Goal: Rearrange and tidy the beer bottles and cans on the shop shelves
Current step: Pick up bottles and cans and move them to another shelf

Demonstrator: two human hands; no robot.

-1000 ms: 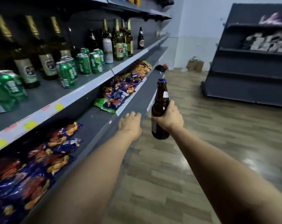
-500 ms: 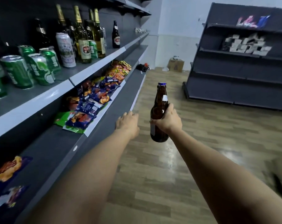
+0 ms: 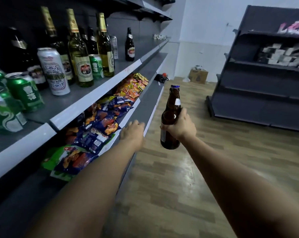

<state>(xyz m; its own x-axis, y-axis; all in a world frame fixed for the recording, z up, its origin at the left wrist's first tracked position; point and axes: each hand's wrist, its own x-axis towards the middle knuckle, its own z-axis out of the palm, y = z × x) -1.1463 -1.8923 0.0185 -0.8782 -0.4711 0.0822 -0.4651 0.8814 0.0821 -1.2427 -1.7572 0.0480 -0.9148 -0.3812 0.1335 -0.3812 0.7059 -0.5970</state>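
**Me:** One bottle is all I'm carrying. My right hand [image 3: 179, 127] is wrapped round the belly of a brown beer bottle [image 3: 171, 117], upright, blue cap on top, out over the wooden floor [image 3: 214, 160] and well clear of any shelf.

**Colleague:** What's different from a second ago?

**Me:** I've walked along the aisle. The green cans [image 3: 23, 93] that sat ahead of me are now at my left shoulder, and the tall white can [image 3: 53, 71] and the gold-foiled green bottles [image 3: 80, 54] have slid up close. The bottle in my grip hasn't shifted; same hold, same height.

**Colleague:** So what does that mean for the tidying?

**Me:** I reckon I'm closing on the spot for it. A lone dark bottle [image 3: 129, 47] stands further down the beer shelf [image 3: 97, 98] with bare shelf around it. That looks the likeliest partner, though it's only my guess.

**Colleague:** And your other hand?

**Me:** My left hand [image 3: 132, 131] holds nothing. Its fingers curl loosely downward, over the front edge of a lower shelf, beside the snack packets [image 3: 102, 124]. I can't tell whether it touches the edge.

**Colleague:** How far is the bottle from its shelf?

**Me:** It's lower than the beer shelf and out to its right, with the snack shelf between. It'll need lifting up and across to the left.
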